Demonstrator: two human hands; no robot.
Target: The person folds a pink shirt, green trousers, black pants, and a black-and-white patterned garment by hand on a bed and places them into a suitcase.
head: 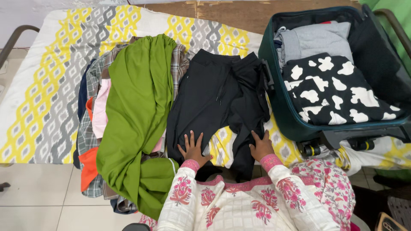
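suitcase (282, 107): right side cut off | clothes pile (128, 119): lower garments hidden under green cloth (137, 107)

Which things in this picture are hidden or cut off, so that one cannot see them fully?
- Head view: the clothes under the long green cloth; only edges show.
- The grey folded garment in the dark green suitcase, partly under the black-and-white patterned cloth.
- The black trousers under the left hand and right hand; lower legs hang off the bed.
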